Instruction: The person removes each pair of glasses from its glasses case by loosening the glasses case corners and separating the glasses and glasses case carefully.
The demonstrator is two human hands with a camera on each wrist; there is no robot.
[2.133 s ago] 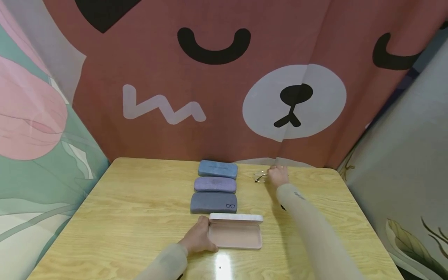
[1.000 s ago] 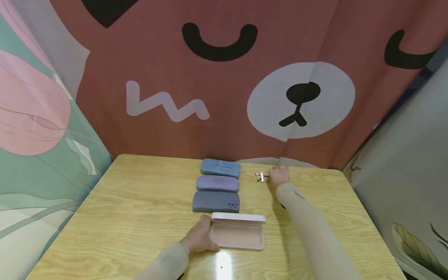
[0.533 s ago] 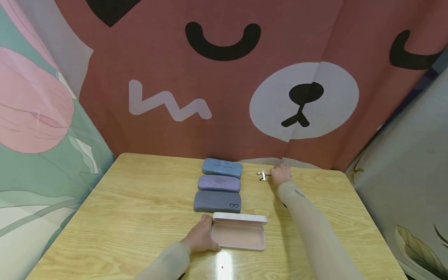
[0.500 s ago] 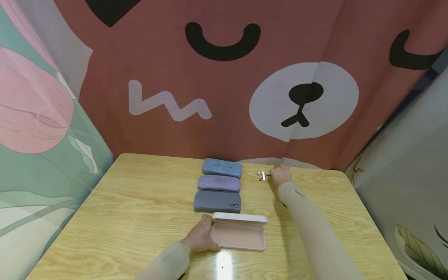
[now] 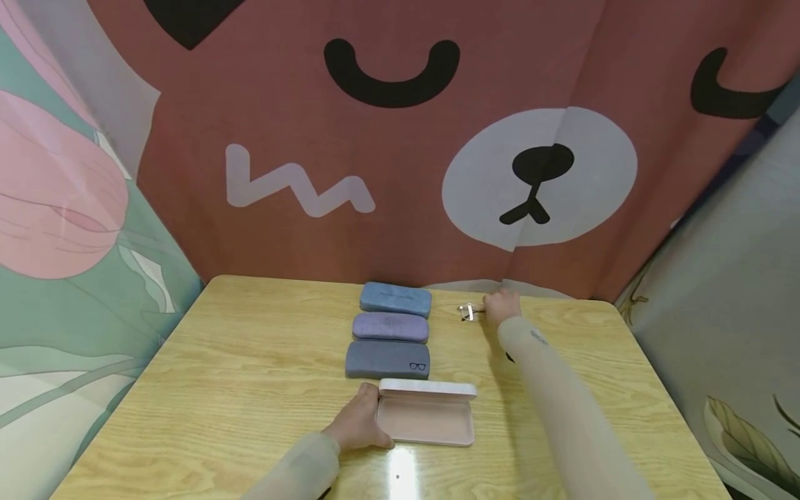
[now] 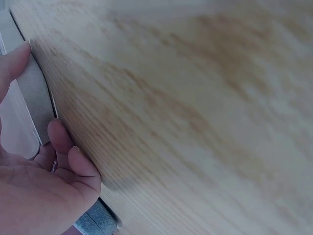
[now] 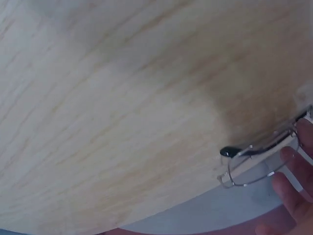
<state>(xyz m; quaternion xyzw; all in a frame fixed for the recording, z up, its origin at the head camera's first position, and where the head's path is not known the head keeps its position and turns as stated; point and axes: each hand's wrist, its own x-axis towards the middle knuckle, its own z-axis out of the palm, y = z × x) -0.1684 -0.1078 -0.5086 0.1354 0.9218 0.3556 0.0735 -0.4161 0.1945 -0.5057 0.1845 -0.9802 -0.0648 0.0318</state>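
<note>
Little has changed over the last two seconds: a bright glint that was missing before now shows on the glasses (image 5: 467,312), suggesting they have been turned slightly, while the left hand (image 5: 358,420) and the open case (image 5: 426,420) have stayed together at the near side. For the work in hand, I judge that the glasses are in handling but remain well apart from that case. They are near the far edge of the table (image 5: 250,361), right of centre, pinched in the grip of the right hand (image 5: 502,305); whether they touch the wood I cannot tell. The left grip is curled round the open case's left end, its lid raised on the far side. Counted: one pair of glasses, one open case, and three closed cases in a row beyond it, near to far: slate-grey (image 5: 387,360) with one printed glasses outline, purple (image 5: 390,327) and blue (image 5: 396,298).
</note>
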